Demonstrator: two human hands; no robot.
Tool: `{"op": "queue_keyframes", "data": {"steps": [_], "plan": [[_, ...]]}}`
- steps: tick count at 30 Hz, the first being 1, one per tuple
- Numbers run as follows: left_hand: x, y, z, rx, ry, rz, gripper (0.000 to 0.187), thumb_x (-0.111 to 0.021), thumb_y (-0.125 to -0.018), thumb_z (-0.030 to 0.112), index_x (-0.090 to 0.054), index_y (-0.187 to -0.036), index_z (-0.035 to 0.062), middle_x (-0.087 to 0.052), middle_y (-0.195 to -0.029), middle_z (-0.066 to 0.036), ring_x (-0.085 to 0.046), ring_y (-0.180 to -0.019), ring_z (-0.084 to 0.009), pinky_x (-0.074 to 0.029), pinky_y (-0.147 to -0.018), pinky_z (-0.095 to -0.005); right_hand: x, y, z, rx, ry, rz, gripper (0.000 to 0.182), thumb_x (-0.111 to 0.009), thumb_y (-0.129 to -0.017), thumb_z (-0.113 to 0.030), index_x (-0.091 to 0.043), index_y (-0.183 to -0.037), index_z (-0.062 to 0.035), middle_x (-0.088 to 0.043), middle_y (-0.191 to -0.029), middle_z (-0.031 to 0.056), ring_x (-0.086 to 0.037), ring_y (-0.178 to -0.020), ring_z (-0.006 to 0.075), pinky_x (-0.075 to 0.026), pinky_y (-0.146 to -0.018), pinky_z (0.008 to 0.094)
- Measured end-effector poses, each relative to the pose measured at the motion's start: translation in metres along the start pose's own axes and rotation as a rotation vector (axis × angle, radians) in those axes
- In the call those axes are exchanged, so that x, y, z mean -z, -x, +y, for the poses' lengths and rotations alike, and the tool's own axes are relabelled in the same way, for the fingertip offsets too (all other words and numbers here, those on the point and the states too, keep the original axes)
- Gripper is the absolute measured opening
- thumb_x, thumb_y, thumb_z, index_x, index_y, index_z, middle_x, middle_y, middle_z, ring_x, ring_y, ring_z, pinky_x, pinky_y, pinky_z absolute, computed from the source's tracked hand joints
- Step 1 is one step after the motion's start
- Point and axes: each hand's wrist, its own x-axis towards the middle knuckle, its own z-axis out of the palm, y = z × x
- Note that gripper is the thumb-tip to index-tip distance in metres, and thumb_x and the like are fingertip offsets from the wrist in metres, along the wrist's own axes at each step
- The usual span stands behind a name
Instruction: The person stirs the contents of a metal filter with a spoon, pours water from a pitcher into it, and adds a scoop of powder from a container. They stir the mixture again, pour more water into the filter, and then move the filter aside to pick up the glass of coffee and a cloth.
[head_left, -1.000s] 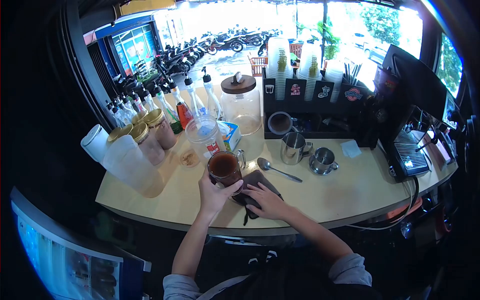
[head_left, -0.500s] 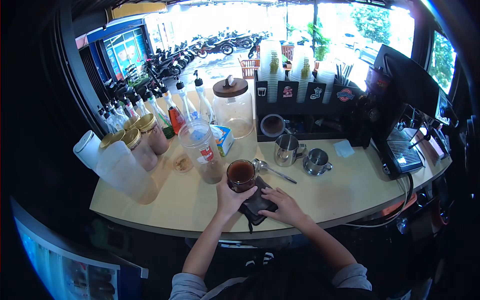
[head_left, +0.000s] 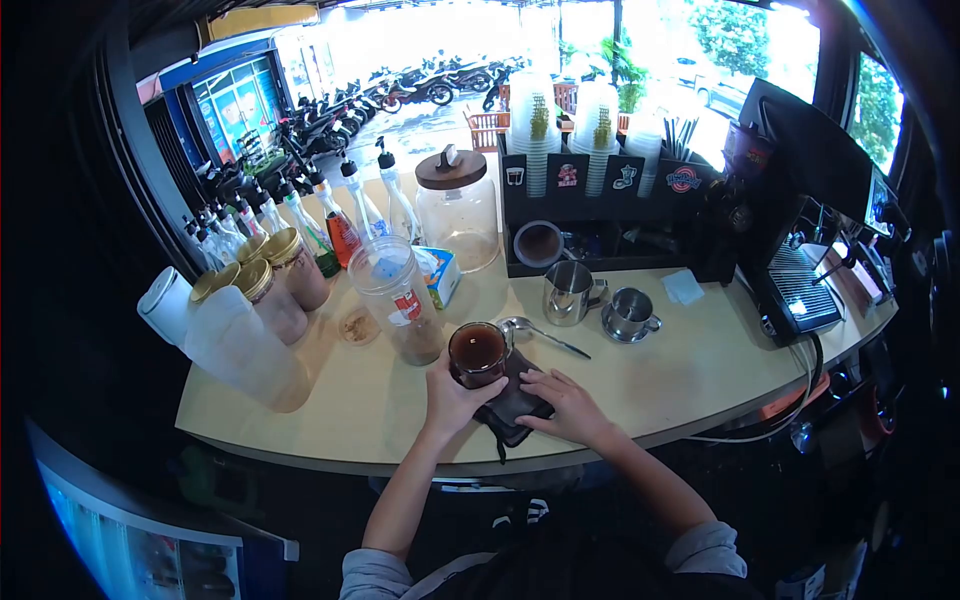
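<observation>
A glass mug of dark brown drink [head_left: 478,350] is held in my left hand [head_left: 452,400], whose thumb and fingers wrap round its lower part. Just right of it, my right hand [head_left: 568,408] rests on a dark folded cloth [head_left: 518,402], fingers spread. Behind the cloth lies a metal spoon [head_left: 550,337]. Further back are a steel pitcher [head_left: 568,295] and a small metal cup on a saucer [head_left: 630,315]. A tall clear container with a red label [head_left: 405,310] stands behind and left of the mug.
Gold-lidded jars [head_left: 290,265] and a tilted translucent pitcher [head_left: 245,350] stand at the left. Pump bottles [head_left: 340,230] line the back beside a wood-lidded glass jar [head_left: 460,215]. A black organizer [head_left: 600,215] holds stacked cups. An espresso machine [head_left: 800,290] is at the right.
The whole view has shifted slightly, so most things appear a little further left. My left hand still holds the mug, and my right hand remains on the cloth.
</observation>
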Motion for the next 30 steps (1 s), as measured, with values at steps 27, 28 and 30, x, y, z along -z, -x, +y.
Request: {"op": "queue_keyframes", "data": {"steps": [27,28,30], "plan": [[-0.072,0.011,0.061,-0.058,0.045,-0.284,0.065,-0.089,-0.062,0.014,-0.058,-0.117,-0.0016,-0.067,-0.107,-0.011,-0.065,-0.099,-0.0172,-0.052,-0.090,-0.0327,0.073,0.075,-0.011,-0.380,-0.387,0.423,0.042,-0.065,-0.088,-0.007,-0.054,-0.128,-0.0047,-0.053,-0.130,0.0123,-0.058,-0.114,0.0231,-0.049,-0.095,0.0366],[-0.086,0.011,0.063,-0.065,0.053,-0.290,0.065,-0.089,-0.062,0.014,-0.058,-0.117,-0.0016,-0.067,-0.107,-0.011,-0.065,-0.099,-0.0172,-0.052,-0.090,-0.0327,0.081,0.084,-0.005,-0.397,-0.403,0.432,0.042,-0.064,-0.088,-0.006,-0.053,-0.129,-0.0050,-0.052,-0.131,0.0122,-0.057,-0.115,0.0226,-0.049,-0.096,0.0371],[-0.117,0.012,0.068,-0.001,0.133,-0.341,0.065,-0.089,-0.062,0.014,-0.057,-0.117,-0.0013,-0.067,-0.108,-0.011,-0.065,-0.100,-0.0171,-0.052,-0.091,-0.0329,0.099,0.100,0.008,-0.418,-0.379,0.446,0.042,-0.064,-0.088,-0.007,-0.053,-0.129,-0.0051,-0.052,-0.131,0.0122,-0.057,-0.115,0.0226,-0.048,-0.096,0.0376]]}}
